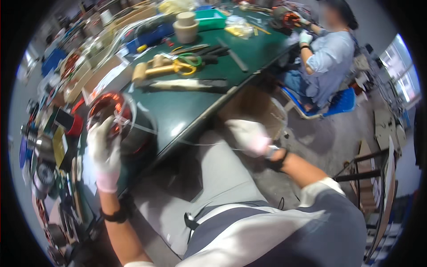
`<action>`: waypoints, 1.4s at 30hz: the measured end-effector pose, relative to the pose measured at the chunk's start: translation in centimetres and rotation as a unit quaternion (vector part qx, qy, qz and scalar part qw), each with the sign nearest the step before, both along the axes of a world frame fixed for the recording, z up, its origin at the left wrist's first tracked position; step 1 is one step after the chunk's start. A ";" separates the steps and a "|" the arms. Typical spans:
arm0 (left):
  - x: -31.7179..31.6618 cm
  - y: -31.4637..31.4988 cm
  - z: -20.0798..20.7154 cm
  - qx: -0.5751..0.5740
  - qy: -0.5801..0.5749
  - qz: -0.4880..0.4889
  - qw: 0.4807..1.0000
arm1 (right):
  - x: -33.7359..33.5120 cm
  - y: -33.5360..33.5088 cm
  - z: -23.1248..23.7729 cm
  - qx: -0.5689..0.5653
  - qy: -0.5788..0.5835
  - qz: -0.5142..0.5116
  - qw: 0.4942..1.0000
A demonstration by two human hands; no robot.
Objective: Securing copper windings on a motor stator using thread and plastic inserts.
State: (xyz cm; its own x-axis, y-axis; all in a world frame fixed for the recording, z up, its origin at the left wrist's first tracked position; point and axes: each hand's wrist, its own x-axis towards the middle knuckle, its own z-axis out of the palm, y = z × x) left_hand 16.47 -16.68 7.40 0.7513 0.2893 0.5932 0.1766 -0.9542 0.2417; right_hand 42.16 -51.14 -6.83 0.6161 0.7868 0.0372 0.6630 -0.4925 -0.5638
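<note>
A motor stator [141, 133] with a grey metal body and orange copper windings lies on its side at the table's near left edge. White cord [126, 116] crosses over its winding end. My left hand [104, 149], in a white glove, has its fingers bent against the windings beside the crossed cord; what the fingertips pinch is hidden. From the stator a thin strand of the cord stretches right across my lap to my right hand [250, 137]. That gloved hand is blurred, held out beyond the table edge, and looks closed around the strand.
On the green table [173, 113] lie a wooden mallet [151, 71], a dark flat bar [184, 85] and yellow-handled scissors [184, 67]. A green bin [210, 19] stands farther back. To the right, a co-worker [327, 58] sits handling another wound stator [284, 18]. A round container [267, 109] stands beside the table.
</note>
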 end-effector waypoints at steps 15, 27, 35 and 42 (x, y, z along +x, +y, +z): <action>1.7 0.3 0.4 -0.052 -0.012 -0.070 0.996 | -6.7 -13.3 -6.6 -0.025 0.093 -0.016 0.995; 2.0 0.6 0.5 -0.002 -0.003 -0.056 0.998 | -2.1 12.8 8.7 0.303 -0.076 0.163 0.936; 3.9 -1.4 0.1 0.059 -0.023 -0.062 0.996 | -1.4 22.4 12.5 0.330 0.100 0.113 0.932; 8.0 -3.0 -2.6 0.082 -0.097 0.042 0.991 | -2.1 24.8 16.5 0.207 0.179 0.073 0.959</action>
State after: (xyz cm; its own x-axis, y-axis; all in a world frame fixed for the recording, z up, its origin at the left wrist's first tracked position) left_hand 24.44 -19.65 4.83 0.5952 0.2342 0.7687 0.2221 -0.9673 0.1227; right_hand 40.09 -26.35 9.63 0.5319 0.8290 0.1725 0.4359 -0.0934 -0.8951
